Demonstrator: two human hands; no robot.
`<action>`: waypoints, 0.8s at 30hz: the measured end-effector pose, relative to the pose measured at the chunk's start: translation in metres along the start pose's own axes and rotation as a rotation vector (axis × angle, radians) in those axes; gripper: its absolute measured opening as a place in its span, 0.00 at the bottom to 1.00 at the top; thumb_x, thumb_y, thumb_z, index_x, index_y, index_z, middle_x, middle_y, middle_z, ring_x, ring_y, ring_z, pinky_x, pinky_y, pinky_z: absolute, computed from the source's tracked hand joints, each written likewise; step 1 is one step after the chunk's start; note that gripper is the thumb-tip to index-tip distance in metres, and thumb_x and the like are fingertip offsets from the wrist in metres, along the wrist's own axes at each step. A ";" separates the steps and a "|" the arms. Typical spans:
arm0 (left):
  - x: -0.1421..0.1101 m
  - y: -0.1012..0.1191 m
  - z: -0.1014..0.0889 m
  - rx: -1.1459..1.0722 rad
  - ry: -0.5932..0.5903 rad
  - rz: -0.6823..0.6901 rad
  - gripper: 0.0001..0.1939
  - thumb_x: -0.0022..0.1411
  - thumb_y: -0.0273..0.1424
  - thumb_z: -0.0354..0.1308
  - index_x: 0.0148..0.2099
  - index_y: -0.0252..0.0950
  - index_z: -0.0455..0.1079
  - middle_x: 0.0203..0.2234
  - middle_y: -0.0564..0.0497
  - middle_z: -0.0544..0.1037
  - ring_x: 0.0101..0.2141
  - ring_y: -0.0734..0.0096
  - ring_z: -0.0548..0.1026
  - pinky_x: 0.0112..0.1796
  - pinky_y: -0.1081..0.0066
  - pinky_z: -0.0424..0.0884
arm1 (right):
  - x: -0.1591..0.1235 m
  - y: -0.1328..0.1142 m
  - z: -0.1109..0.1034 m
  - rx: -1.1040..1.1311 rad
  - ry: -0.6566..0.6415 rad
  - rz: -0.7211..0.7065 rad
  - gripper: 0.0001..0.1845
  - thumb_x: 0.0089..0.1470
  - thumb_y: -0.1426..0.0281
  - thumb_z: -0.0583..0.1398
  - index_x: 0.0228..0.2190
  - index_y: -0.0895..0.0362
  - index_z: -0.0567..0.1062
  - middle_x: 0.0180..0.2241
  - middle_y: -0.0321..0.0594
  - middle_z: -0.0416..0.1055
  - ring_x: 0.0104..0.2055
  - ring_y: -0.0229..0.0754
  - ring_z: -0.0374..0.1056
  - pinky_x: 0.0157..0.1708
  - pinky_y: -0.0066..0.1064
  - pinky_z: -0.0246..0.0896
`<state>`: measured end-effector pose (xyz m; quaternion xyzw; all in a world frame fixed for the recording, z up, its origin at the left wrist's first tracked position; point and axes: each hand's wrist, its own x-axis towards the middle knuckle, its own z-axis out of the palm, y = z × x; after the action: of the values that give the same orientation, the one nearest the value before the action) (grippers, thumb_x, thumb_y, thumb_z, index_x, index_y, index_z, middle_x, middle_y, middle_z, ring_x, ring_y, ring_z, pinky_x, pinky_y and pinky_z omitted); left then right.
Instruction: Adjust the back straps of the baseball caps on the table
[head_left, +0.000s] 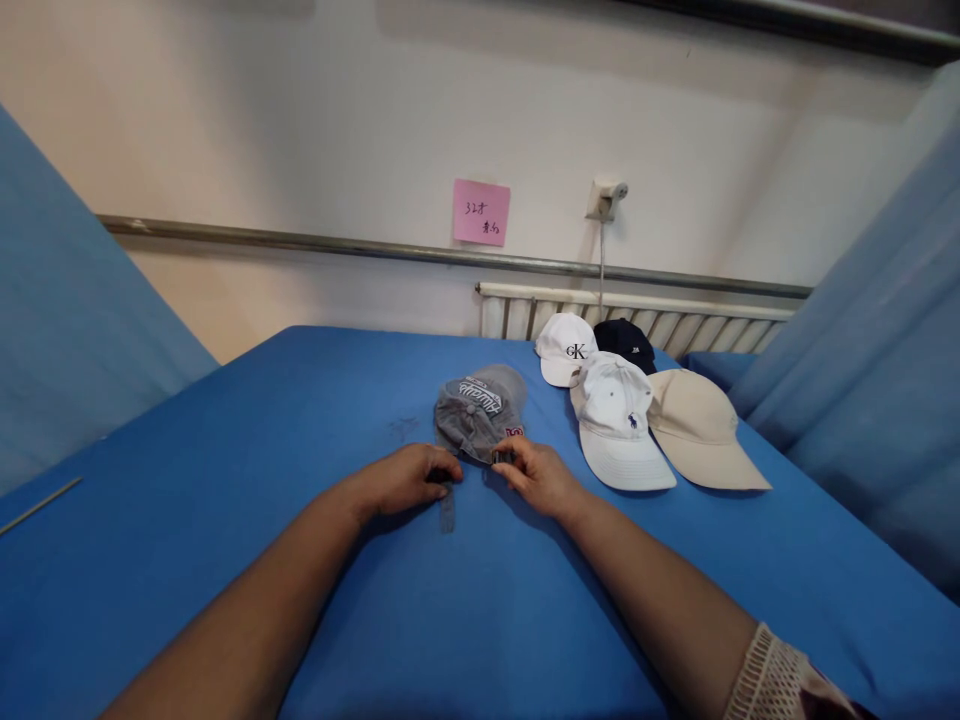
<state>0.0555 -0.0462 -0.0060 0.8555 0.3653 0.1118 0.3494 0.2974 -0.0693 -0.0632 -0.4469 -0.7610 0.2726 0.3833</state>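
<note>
A grey baseball cap (472, 410) with pale lettering lies on the blue-covered table (360, 620), its back edge toward me. My left hand (411, 477) pinches the cap's grey back strap (448, 510), whose loose end hangs below the fingers onto the cover. At the other side of the back opening, my right hand (536, 475) is closed, thumb and finger gripping the cap's edge near a small dark buckle (499, 457). A small red patch (514, 432) shows on the cap just above the right fingers.
To the right sit a white cap with CK letters (564, 350), a black cap (626, 342), a white cap with a dark logo (619, 420) and a beige cap (705, 430). A thin stick (41, 505) lies far left. Behind are a radiator (517, 315) and a wall rail (337, 243).
</note>
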 end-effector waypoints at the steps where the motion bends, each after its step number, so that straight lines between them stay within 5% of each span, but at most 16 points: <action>1: 0.000 0.000 -0.001 0.014 0.006 0.009 0.15 0.49 0.23 0.59 0.40 0.42 0.78 0.36 0.50 0.79 0.38 0.62 0.74 0.40 0.68 0.67 | 0.000 0.001 0.001 0.010 -0.009 -0.001 0.12 0.57 0.67 0.60 0.44 0.54 0.73 0.22 0.31 0.71 0.23 0.37 0.67 0.25 0.27 0.60; 8: -0.004 -0.002 -0.003 0.107 0.082 -0.049 0.09 0.42 0.21 0.64 0.27 0.39 0.76 0.25 0.52 0.74 0.26 0.68 0.68 0.28 0.72 0.61 | 0.000 0.012 0.004 0.183 -0.040 0.079 0.10 0.56 0.67 0.60 0.41 0.54 0.72 0.26 0.32 0.72 0.22 0.35 0.68 0.24 0.27 0.61; 11: -0.010 0.001 -0.014 0.074 0.072 -0.073 0.06 0.43 0.22 0.64 0.25 0.38 0.75 0.27 0.51 0.76 0.30 0.65 0.71 0.32 0.71 0.64 | 0.001 0.013 0.004 0.230 -0.031 0.102 0.09 0.55 0.67 0.60 0.39 0.55 0.72 0.29 0.33 0.73 0.21 0.34 0.68 0.23 0.26 0.61; 15: -0.021 0.005 -0.037 -0.190 0.181 -0.054 0.04 0.46 0.30 0.67 0.26 0.38 0.74 0.46 0.47 0.78 0.47 0.58 0.73 0.46 0.66 0.66 | 0.002 0.014 0.004 0.236 -0.040 0.110 0.07 0.55 0.67 0.61 0.37 0.54 0.72 0.28 0.33 0.74 0.20 0.34 0.67 0.21 0.26 0.61; 18: -0.027 0.012 -0.046 -0.483 0.353 -0.063 0.10 0.48 0.36 0.67 0.26 0.37 0.70 0.42 0.45 0.79 0.45 0.57 0.74 0.44 0.64 0.68 | 0.002 0.014 0.006 0.231 -0.040 0.114 0.08 0.55 0.66 0.61 0.37 0.55 0.72 0.29 0.33 0.74 0.20 0.34 0.67 0.21 0.26 0.62; 21: -0.023 0.021 -0.034 -0.625 0.424 -0.032 0.13 0.48 0.38 0.68 0.27 0.37 0.68 0.27 0.49 0.77 0.34 0.64 0.75 0.39 0.66 0.69 | 0.002 0.013 0.006 0.236 -0.034 0.110 0.08 0.55 0.65 0.60 0.38 0.55 0.72 0.27 0.33 0.73 0.21 0.35 0.66 0.22 0.26 0.62; 24: -0.007 0.030 -0.006 -0.640 0.373 -0.038 0.14 0.49 0.38 0.68 0.29 0.37 0.67 0.23 0.53 0.75 0.27 0.72 0.72 0.32 0.71 0.67 | 0.002 0.008 0.004 0.212 0.045 0.078 0.10 0.55 0.64 0.60 0.39 0.55 0.73 0.21 0.30 0.70 0.20 0.36 0.65 0.22 0.27 0.61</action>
<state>0.0642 -0.0627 0.0191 0.6609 0.3849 0.3678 0.5289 0.2977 -0.0642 -0.0712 -0.4393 -0.7011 0.3561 0.4344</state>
